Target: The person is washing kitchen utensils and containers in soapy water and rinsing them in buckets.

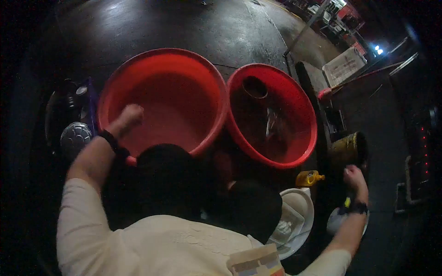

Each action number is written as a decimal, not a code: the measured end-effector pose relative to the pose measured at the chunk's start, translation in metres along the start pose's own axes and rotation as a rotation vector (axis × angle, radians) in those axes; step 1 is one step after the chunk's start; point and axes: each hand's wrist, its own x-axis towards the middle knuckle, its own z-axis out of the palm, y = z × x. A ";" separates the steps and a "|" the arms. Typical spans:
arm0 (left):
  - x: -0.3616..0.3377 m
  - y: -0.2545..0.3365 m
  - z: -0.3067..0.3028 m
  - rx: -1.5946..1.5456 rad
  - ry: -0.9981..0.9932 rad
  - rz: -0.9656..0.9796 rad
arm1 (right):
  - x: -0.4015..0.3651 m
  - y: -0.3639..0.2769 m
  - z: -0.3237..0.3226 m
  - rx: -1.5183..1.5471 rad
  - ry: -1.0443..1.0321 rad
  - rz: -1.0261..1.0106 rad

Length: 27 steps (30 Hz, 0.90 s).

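My left hand (132, 116) is curled into a fist above the near left side of a large red tub (220, 85), with nothing showing in it. The tub holds cloudy liquid. My right hand (353, 176) is out to the right, its fingers curled beside a dull yellow, dented can (346, 149). What those fingers hold, if anything, I cannot make out. A yellow bottle (308, 178) lies left of that hand, its nozzle pointing right. Below it stands a white basin (309, 207) with a pale tray and white stuff inside.
A second red tub (304, 99) touches the first and holds dark water, a round dark pot (254, 87) and shiny pieces. Foil-like round items (76, 138) stand at left. A white crate (344, 66) and a long-handled tool (326, 93) are at the upper right. The floor (152, 25) looks wet.
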 end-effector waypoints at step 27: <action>-0.002 0.212 -0.023 -1.569 -0.431 -1.284 | 0.266 -0.138 0.351 -0.172 0.099 0.212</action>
